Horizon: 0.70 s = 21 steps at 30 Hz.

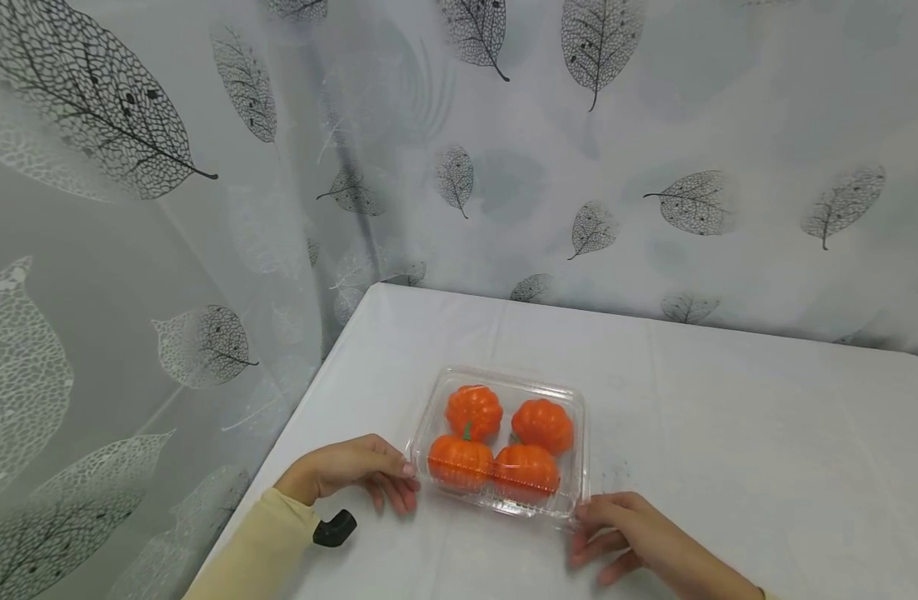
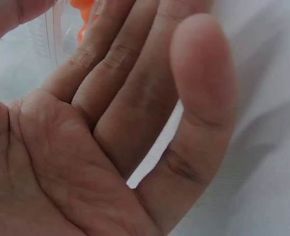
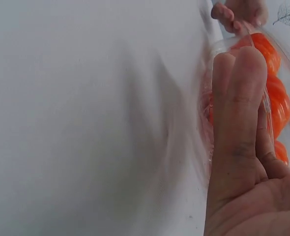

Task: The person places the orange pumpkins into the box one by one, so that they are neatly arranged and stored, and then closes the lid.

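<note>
A clear plastic clamshell container lies on the table with several small orange pumpkins inside. Its transparent lid covers them. At the container's front left corner, my left hand pinches the rim between thumb and index finger, the other fingers loosely bent below. My right hand pinches the front right corner, its remaining fingers extended beneath. In the right wrist view, two straight fingers stand in front of the container and hide part of it. The left wrist view shows the palm close up, container wall beyond.
A white cloth covers the table. Behind and to the left hangs a pale curtain with a leaf print. A black band piece sits at the left wrist beside the yellow sleeve.
</note>
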Each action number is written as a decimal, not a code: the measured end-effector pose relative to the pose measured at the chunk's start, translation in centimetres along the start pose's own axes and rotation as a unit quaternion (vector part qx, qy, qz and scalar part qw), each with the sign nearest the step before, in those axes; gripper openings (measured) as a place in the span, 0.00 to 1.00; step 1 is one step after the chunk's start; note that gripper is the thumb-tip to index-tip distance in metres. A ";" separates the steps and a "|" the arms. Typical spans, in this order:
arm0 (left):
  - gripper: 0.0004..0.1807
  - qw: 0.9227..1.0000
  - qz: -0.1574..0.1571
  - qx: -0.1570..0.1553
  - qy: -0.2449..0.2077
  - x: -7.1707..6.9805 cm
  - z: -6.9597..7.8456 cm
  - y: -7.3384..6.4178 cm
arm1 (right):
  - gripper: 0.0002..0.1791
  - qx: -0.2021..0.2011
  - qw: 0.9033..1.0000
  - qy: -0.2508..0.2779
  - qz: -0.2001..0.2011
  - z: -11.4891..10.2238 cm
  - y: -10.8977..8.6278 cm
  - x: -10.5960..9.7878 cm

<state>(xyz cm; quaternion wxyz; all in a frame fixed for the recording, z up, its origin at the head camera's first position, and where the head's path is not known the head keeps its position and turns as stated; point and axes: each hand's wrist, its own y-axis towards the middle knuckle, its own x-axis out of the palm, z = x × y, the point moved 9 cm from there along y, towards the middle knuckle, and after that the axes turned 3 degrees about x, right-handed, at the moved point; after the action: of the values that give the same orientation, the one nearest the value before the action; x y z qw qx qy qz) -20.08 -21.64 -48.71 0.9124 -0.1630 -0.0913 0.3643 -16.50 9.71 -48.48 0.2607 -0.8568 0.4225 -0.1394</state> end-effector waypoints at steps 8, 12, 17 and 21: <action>0.21 1.000 -0.001 0.008 -0.021 0.1 -0.2 0.3 | 0.21 -0.040 0.999 0.028 -0.012 -0.1 0.3 0.8; 0.21 1.000 -0.003 0.010 -0.027 0.1 -0.2 0.3 | 0.23 -0.066 0.997 0.031 -0.024 -0.1 0.4 1.3; 0.21 0.999 0.001 0.009 -0.031 0.0 -0.3 0.4 | 0.22 -0.086 0.996 0.028 -0.005 0.0 0.3 1.5; 0.20 0.999 0.006 0.004 -0.032 -0.1 -0.4 0.4 | 0.22 -0.098 0.995 0.021 0.012 -0.1 0.3 1.4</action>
<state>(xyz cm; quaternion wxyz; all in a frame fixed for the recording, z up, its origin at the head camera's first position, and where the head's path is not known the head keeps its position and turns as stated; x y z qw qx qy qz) -20.26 -21.51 -49.23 0.9073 -0.1488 -0.1178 0.3752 -15.87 8.39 -48.54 0.1684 -0.8699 0.4499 -0.1118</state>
